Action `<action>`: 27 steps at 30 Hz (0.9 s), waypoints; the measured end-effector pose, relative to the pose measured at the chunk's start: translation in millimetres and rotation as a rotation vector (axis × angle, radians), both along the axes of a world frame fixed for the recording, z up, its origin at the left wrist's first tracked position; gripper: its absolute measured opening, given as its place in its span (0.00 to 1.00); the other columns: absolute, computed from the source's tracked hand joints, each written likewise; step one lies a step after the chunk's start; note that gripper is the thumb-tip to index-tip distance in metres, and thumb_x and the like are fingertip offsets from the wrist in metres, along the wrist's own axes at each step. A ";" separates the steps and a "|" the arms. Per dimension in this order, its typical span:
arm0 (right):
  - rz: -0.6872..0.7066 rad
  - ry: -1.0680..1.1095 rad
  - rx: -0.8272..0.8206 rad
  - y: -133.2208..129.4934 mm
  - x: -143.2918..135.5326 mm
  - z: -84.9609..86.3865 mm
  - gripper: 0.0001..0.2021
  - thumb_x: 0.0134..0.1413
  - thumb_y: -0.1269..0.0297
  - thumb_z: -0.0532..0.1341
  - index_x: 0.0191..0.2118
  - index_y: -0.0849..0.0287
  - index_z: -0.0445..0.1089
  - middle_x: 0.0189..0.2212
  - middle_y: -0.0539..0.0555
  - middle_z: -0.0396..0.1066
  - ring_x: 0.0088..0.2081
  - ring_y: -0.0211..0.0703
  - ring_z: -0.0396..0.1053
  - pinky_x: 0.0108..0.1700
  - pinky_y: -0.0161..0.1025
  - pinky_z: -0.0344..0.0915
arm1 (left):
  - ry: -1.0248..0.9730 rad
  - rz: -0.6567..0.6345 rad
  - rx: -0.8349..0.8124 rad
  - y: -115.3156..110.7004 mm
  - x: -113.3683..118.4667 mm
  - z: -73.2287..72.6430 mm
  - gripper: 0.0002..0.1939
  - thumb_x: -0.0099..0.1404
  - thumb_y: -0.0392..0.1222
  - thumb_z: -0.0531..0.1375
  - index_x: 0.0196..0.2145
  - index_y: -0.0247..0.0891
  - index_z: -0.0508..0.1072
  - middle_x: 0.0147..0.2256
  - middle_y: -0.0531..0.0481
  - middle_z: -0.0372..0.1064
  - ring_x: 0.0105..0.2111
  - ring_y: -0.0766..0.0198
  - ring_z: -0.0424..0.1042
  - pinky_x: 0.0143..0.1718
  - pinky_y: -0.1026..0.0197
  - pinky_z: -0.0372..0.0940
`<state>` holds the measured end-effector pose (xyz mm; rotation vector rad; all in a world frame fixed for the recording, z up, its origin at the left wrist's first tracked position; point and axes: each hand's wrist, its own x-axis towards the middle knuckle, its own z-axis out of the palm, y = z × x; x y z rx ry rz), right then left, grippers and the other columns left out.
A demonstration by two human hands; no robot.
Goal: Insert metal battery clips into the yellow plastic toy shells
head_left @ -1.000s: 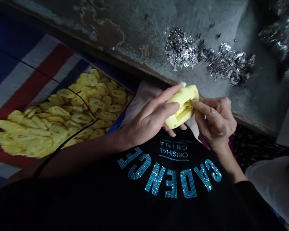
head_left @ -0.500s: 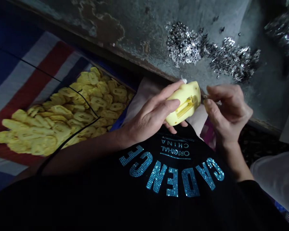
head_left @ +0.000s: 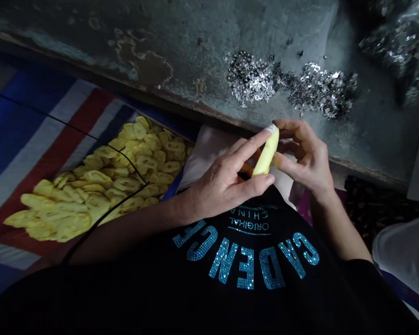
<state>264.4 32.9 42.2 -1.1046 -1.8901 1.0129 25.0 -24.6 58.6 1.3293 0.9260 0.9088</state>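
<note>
My left hand (head_left: 226, 177) grips a yellow plastic casing (head_left: 266, 156), thumb on the lower end and index finger along the upper end. That index fingertip has a white wrap (head_left: 271, 128). The casing is turned edge-on, so its slotted face is hidden from me. From the other side my right hand (head_left: 305, 156) closes on the casing, with thumb and curled fingertips at its right edge. Whether a small metal piece is also between those fingers, I cannot tell. Both hands are over my lap, just before the bench edge.
Heaps of small shiny metal pieces (head_left: 253, 77) lie on the worn metal bench (head_left: 188, 42). A clear bag of metal parts (head_left: 387, 44) sits at upper right. Many yellow casings (head_left: 125, 163) are piled left on a striped sheet (head_left: 66, 125), and a black cord (head_left: 125, 197) crosses them.
The casing has turned from showing its slotted face to edge-on. My right hand, earlier pinched just right of the casing, has come against it. The view has shifted slightly.
</note>
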 end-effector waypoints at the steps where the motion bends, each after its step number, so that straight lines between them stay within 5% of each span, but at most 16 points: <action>1: -0.022 0.019 0.018 -3.0 0.4 -4.4 0.28 0.66 0.45 0.74 0.67 0.42 0.75 0.59 0.56 0.78 0.56 0.56 0.79 0.50 0.52 0.84 | 0.022 -0.017 0.029 0.7 0.6 0.8 0.40 0.77 0.56 0.71 0.81 0.53 0.67 0.67 0.42 0.72 0.57 0.47 0.82 0.53 0.48 0.86; 5: -0.134 0.134 0.189 -15.9 2.5 -25.6 0.26 0.67 0.44 0.71 0.67 0.38 0.74 0.59 0.59 0.76 0.57 0.63 0.77 0.56 0.61 0.82 | 0.059 -0.153 0.135 2.7 1.9 3.7 0.47 0.72 0.58 0.75 0.81 0.51 0.66 0.58 0.41 0.73 0.52 0.51 0.81 0.44 0.54 0.87; 9: -0.227 0.165 0.407 -21.9 3.0 -39.5 0.29 0.67 0.36 0.65 0.69 0.33 0.70 0.57 0.62 0.72 0.56 0.68 0.74 0.56 0.68 0.78 | 0.020 -0.179 0.144 2.1 3.7 1.6 0.57 0.62 0.60 0.82 0.81 0.50 0.66 0.63 0.40 0.75 0.53 0.51 0.82 0.46 0.53 0.87; 14: -0.258 0.140 0.536 -18.5 1.4 -38.5 0.30 0.69 0.36 0.62 0.72 0.33 0.67 0.55 0.60 0.70 0.54 0.64 0.74 0.55 0.67 0.80 | 0.045 -0.161 0.325 3.1 4.8 -3.4 0.46 0.64 0.60 0.80 0.73 0.40 0.77 0.59 0.39 0.79 0.57 0.49 0.83 0.55 0.51 0.86; 19: -0.237 0.134 0.577 -12.1 2.0 -34.8 0.31 0.68 0.45 0.69 0.74 0.35 0.71 0.55 0.58 0.75 0.54 0.62 0.76 0.51 0.63 0.81 | 0.052 -0.153 0.420 10.3 -4.8 -5.4 0.38 0.66 0.55 0.80 0.69 0.37 0.81 0.55 0.40 0.83 0.50 0.53 0.85 0.58 0.53 0.83; 23: -0.208 0.107 0.564 -13.2 -5.6 -26.3 0.34 0.63 0.53 0.74 0.73 0.40 0.74 0.55 0.58 0.77 0.54 0.61 0.76 0.50 0.62 0.80 | -0.047 -0.155 0.312 15.8 -18.7 -15.3 0.36 0.63 0.51 0.83 0.65 0.39 0.85 0.52 0.41 0.85 0.51 0.51 0.86 0.56 0.53 0.84; 27: -0.064 0.005 0.296 -1.2 -8.2 -8.0 0.34 0.66 0.54 0.73 0.75 0.35 0.71 0.62 0.58 0.77 0.58 0.60 0.76 0.48 0.58 0.82 | -0.356 -0.149 -0.137 15.7 -35.0 -39.9 0.52 0.57 0.48 0.86 0.75 0.54 0.73 0.60 0.41 0.83 0.54 0.47 0.88 0.49 0.55 0.86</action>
